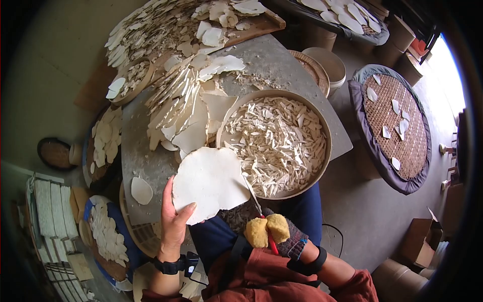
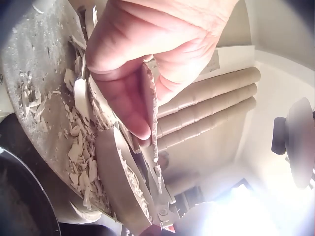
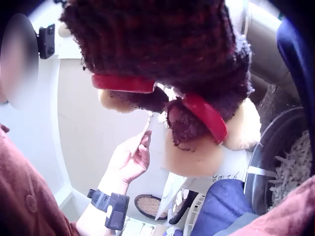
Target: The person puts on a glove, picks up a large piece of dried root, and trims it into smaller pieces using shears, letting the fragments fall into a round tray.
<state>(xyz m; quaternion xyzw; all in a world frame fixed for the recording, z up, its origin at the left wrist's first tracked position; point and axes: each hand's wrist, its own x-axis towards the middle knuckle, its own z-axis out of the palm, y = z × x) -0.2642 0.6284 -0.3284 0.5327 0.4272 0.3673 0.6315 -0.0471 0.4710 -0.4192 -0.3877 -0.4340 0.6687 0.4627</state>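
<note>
My bare left hand [image 1: 173, 221] holds a broad, flat off-white sheet [image 1: 211, 181] by its lower left edge, thumb on top and fingers underneath. In the left wrist view the thin, rough edge of the sheet [image 2: 150, 105] runs between thumb and fingers. On my right hand [image 1: 294, 242] is a dark knitted glove. It grips red-handled scissors [image 1: 272, 243] padded with yellow sponge [image 1: 256, 232]. The blades reach up to the right edge of the sheet. In the right wrist view gloved fingers pass through the red handles [image 3: 123, 83].
Just beyond the sheet, a round tray [image 1: 271, 93] holds many cut off-white strips [image 1: 282, 146]. Stacked sheets [image 1: 188, 116] lie left of it on the grey table [image 1: 138, 166], with a larger heap [image 1: 151, 35] behind. A cloth-rimmed woven tray [image 1: 392, 126] stands at right.
</note>
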